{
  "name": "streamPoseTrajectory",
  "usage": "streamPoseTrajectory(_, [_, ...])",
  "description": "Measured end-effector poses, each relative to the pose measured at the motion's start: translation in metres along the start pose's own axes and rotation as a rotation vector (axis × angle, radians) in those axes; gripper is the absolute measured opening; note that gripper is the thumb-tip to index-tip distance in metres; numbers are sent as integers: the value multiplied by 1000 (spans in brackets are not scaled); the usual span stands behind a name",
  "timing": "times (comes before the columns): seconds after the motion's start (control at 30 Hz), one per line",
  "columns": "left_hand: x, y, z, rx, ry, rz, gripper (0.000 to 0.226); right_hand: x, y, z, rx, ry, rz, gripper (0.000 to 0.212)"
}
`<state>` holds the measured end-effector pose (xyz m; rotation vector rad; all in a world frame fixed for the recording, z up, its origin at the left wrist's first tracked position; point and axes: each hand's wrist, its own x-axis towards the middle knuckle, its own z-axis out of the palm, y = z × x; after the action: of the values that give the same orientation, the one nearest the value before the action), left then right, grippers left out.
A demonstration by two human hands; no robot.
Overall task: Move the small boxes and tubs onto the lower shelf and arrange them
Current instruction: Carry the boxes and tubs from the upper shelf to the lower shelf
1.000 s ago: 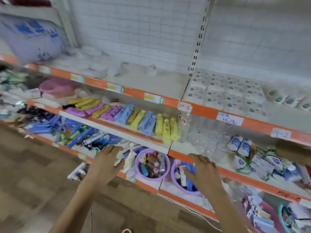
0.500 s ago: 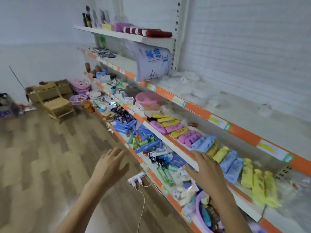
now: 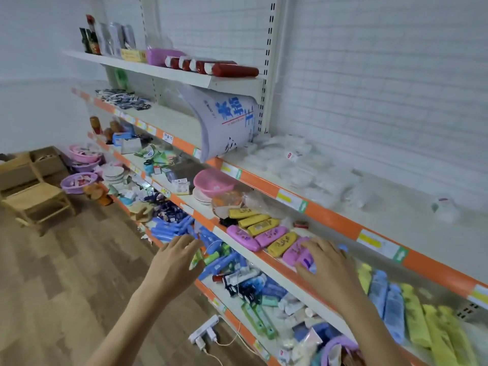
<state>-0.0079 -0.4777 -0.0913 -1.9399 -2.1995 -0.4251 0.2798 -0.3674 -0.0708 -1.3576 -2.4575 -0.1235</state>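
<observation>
Both hands are out in front of the shelving. The left hand hovers with fingers spread and relaxed, holding nothing, just before the edge of the lower shelf, where blue tubes and green packets lie jumbled. The right hand reaches over the orange-edged middle shelf, fingers straight and apart, fingertips at a purple case; whether they touch it I cannot tell. That case sits in a row of small boxes, yellow cases and pink-purple ones side by side on the middle shelf. Behind them, a pink tub stands on white plates on the same shelf. Farther left, purple and pink basins sit stacked low by the floor. A white power strip lies on the wooden floor below the shelving, cable trailing.
</observation>
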Motion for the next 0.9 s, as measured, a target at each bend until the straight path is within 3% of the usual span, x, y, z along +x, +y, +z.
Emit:
streamPoseTrajectory(0.33, [202, 8, 27, -121, 109, 232, 31, 136, 90, -8, -10, 171, 142, 43])
streamPoseTrajectory(0.53, [330, 11, 32, -108, 119, 260, 31, 232, 140, -5, 0, 206, 146, 39])
streamPoseTrajectory(0.7, [417, 25, 41, -125, 20, 257, 38, 301, 163, 5, 98, 120, 144, 37])
streamPoseTrajectory(0.9, [494, 33, 89, -171, -197, 278, 44, 363, 178, 48, 168, -142, 254, 42])
